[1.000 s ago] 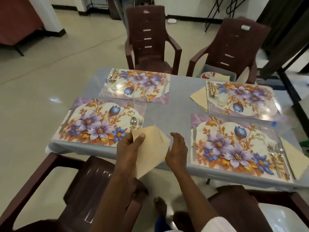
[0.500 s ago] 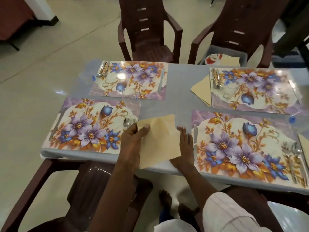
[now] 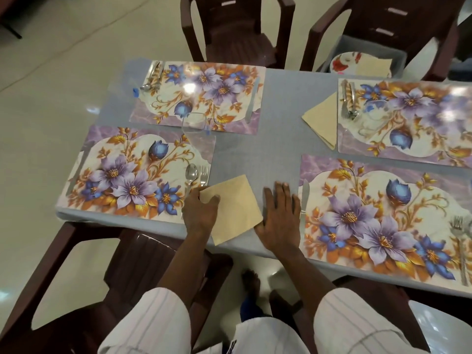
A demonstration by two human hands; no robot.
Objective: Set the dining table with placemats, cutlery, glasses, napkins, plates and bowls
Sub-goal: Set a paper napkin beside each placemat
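Down onto the counter has come the napkin, which a moment earlier was still tilted up off the cloth between both hands; it now lies flat as a diamond at about 6 o'clock on the counter, in the gap between the two near mats, its near corner reaching the front edge. The left hand pinches the napkin's 9 o'clock corner, thumb on top, just beside the spoon and fork on the left mat. The right hand has flattened, fingers straight and spread palm-down on the cloth, its thumb touching the napkin's 3 o'clock corner, with the knife on the right mat just beyond it. By this reading the napkin for the near-left place is all but laid and needs only nudging toward its cutlery; the far napkin at 2 o'clock is already set, while the mat at 11 o'clock shows none. A glass stands at 10 o'clock of the napkin. No plates or bowls are on any mat yet; a plate with a red pattern waits in a bin on the chair at 1 o'clock. No brand, label or writing can be read anywhere; small blue flecks near the glass are too small to make out.
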